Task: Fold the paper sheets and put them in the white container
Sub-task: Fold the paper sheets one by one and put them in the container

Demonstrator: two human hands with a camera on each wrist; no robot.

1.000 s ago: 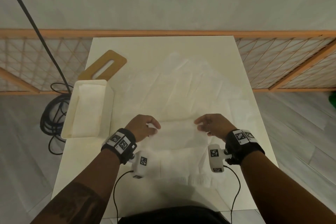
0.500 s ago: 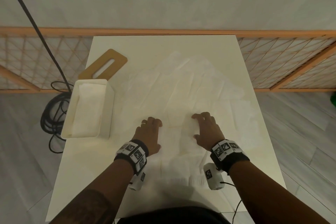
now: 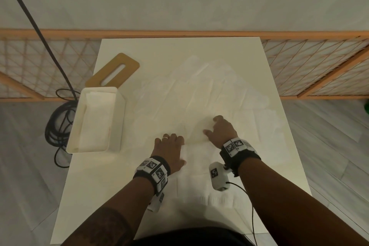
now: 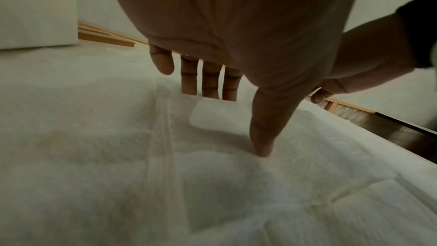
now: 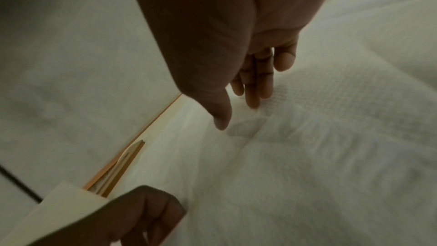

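Several white paper sheets lie spread over the middle of the white table. The nearest sheet is doubled over, with its folded edge under my hands. My left hand lies flat on its left part, straight fingers and thumb touching the paper. My right hand rests on the sheet a little farther on, fingers straight, thumb spread to the left and fingertips on the paper. At the table's left edge stands the white container, with folded paper inside.
A wooden lid with a slot lies behind the container. A black cable runs down to a coil on the floor at the left. A wooden lattice fence stands behind the table.
Both hands pinched the sheet's edge a second ago, carried it forward and let it go. They now lie open on the fold, and the right hand has edged farther forward.
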